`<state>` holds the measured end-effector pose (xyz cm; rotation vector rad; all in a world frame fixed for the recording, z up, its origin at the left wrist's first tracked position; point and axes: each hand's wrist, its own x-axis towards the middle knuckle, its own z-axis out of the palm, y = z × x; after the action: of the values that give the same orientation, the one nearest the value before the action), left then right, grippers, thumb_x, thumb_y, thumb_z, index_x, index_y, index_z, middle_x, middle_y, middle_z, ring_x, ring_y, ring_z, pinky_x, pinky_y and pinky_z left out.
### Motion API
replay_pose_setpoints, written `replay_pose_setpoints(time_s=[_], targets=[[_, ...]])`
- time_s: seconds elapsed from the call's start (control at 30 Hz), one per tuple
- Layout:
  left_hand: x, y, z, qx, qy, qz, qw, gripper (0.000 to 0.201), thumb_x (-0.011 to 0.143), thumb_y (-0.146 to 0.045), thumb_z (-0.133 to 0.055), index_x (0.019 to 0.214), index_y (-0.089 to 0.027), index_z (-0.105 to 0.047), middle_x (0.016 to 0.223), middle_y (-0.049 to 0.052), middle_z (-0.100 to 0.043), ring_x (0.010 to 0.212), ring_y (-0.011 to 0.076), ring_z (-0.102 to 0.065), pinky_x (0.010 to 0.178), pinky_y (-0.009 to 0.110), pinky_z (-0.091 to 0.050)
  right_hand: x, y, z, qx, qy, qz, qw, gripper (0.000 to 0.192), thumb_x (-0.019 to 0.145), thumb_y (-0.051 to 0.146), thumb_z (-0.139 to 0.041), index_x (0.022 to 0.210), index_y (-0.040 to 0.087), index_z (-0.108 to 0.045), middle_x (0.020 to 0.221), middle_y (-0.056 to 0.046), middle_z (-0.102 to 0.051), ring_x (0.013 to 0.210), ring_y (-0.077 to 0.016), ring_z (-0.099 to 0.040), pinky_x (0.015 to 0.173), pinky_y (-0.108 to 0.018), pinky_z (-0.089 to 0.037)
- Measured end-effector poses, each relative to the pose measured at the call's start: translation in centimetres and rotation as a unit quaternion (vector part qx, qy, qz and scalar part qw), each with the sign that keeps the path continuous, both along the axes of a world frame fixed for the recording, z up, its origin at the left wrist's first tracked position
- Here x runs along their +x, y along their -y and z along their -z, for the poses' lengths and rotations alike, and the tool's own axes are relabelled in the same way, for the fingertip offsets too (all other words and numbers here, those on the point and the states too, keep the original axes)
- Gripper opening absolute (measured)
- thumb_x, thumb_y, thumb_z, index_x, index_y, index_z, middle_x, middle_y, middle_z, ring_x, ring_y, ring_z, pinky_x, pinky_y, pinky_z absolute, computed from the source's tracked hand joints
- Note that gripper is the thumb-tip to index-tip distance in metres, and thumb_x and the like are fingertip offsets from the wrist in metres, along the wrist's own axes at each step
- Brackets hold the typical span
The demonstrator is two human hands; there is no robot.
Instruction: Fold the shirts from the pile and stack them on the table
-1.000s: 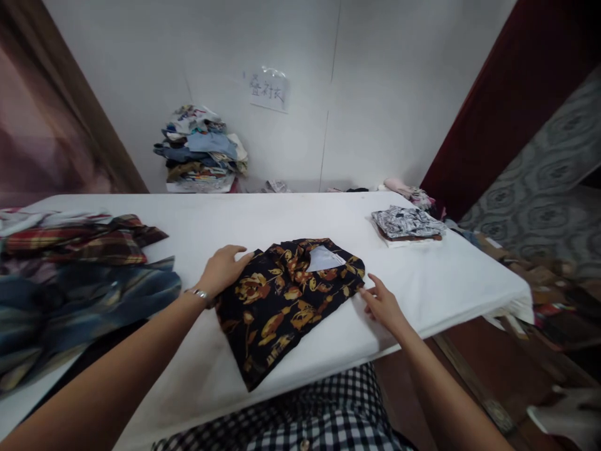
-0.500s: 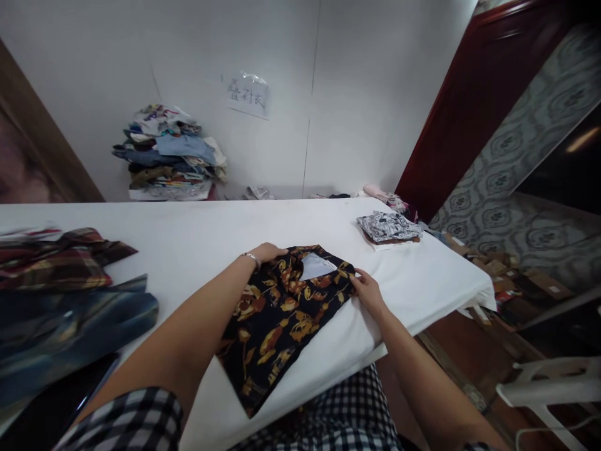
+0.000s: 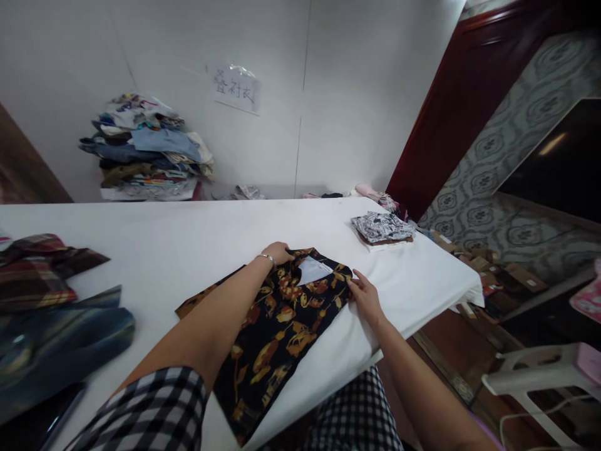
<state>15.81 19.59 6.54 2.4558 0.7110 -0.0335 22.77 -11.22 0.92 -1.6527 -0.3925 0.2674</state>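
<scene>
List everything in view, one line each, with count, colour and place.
floral shirt: 1, black with gold flowers, folded at the near table edge
table: 1, white, across the middle
folded pile: 1, black-and-white print on top, far right of the table
loose clothes: several, plaid and blue, left on the table
clothes stack: 1, mixed colours, by the wall
paper sign: 1, white, on the wall
stool: 1, white, lower right
left hand: on the shirt's collar
right hand: at the shirt's right edge
</scene>
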Motion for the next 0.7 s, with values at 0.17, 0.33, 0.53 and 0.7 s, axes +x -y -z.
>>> replay_pose_setpoints(time_s=[0.17,0.33,0.53,0.7], targets=[[1.1,0.6,-0.2,0.006,0.037,0.005,0.999,0.029,0.089,-0.042,-0.059,0.099,-0.015,-0.065,0.107,0.007,-0.066,0.101,0.0208,-0.062,0.092,0.043,-0.050,0.1,-0.1,0.3,0.001,0.001,-0.010,1.000,0.079,0.069,0.054,-0.070,0.134,0.013,-0.053,0.092,-0.008,-0.072,0.048,-0.0080,-0.050,0.043,-0.023,-0.043],[1.8,1.6,0.4,-0.006,0.062,0.003,0.998,0.030,0.087,-0.043,-0.059,0.091,-0.015,-0.067,0.096,0.006,-0.070,0.091,0.0193,-0.064,0.086,0.038,-0.051,-0.1,-0.1,0.3,0.015,-0.007,-0.014,1.000,0.077,0.069,0.050,-0.070,0.135,0.014,-0.054,0.098,-0.008,-0.072,0.052,-0.0092,-0.052,0.044,-0.022,-0.042],[-0.9,-0.9,-1.7,0.011,0.105,-0.031,0.994,0.040,0.079,-0.053,-0.058,0.097,-0.020,-0.073,0.104,0.007,-0.074,0.098,0.0228,-0.065,0.085,0.028,-0.049,-0.1,0.0,0.3,0.013,-0.004,-0.004,1.000,0.080,0.067,0.050,-0.069,0.135,0.012,-0.053,0.095,-0.009,-0.071,0.048,-0.0087,-0.048,0.044,-0.025,-0.041],[-7.9,-4.4,-4.0,0.034,0.087,-0.071,0.993,0.054,0.071,-0.066,-0.056,0.096,-0.021,-0.073,0.106,0.009,-0.074,0.100,0.0261,-0.065,0.087,0.031,-0.049,0.1,0.1,0.5,0.010,0.002,-0.005,1.000,0.078,0.068,0.050,-0.067,0.134,0.011,-0.054,0.093,-0.008,-0.071,0.050,-0.0089,-0.049,0.046,-0.024,-0.043]])
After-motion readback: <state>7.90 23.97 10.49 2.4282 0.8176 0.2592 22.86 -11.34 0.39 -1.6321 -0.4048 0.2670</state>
